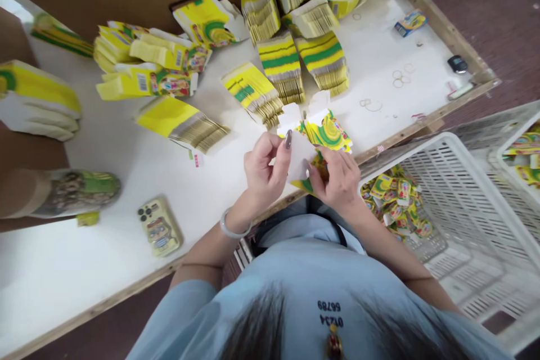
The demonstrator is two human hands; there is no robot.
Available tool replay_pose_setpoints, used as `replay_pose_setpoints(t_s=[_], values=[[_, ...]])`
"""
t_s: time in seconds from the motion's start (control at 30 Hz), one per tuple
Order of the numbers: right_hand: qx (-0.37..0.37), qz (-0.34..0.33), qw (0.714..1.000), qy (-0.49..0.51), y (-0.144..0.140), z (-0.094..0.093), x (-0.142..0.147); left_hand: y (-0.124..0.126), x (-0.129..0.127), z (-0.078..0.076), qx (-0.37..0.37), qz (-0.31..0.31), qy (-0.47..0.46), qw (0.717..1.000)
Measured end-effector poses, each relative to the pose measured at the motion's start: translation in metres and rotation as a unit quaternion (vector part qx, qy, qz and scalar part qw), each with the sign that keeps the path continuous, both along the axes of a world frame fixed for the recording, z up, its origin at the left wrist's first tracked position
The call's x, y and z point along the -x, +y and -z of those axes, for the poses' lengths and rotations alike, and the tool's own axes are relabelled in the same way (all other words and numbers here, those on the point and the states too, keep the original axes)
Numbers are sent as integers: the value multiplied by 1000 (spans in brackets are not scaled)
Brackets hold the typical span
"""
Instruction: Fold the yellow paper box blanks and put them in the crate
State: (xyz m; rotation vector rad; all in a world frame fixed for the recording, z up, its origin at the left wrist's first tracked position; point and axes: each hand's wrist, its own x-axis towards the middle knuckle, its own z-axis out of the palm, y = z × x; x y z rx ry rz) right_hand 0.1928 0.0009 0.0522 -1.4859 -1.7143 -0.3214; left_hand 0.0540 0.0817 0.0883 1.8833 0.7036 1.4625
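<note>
Close to the table's front edge, my left hand pinches the left side of a small carton, its white inner face turned up. My right hand grips the same carton's right side, thumb and fingers pressed together. Yellow and green print shows at the carton's lower edge. Just beyond my hands lie more opened cartons with white flaps and yellow-green print. Farther back, a fanned stack of flat cartons leans on the white tabletop.
Several stacks of flat cartons stand at the back. A phone and a clear jar are on the left. Rubber bands and a small blue-yellow box lie right. A white crate holding small cartons stands below the table's edge.
</note>
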Motion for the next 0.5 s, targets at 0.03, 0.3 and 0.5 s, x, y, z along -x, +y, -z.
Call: replay_pose_setpoints(t_s=[0.03,0.3,0.5], values=[[2,-7,1000,0,0,0,1,-1,1,0,6,0,-2,1000],[54,-4,998,-11,-5,9,5,-6,10,12,59,-16,1,998],[101,-18,988,115,-22,19,-4,-33,8,50,61,128,21,990]])
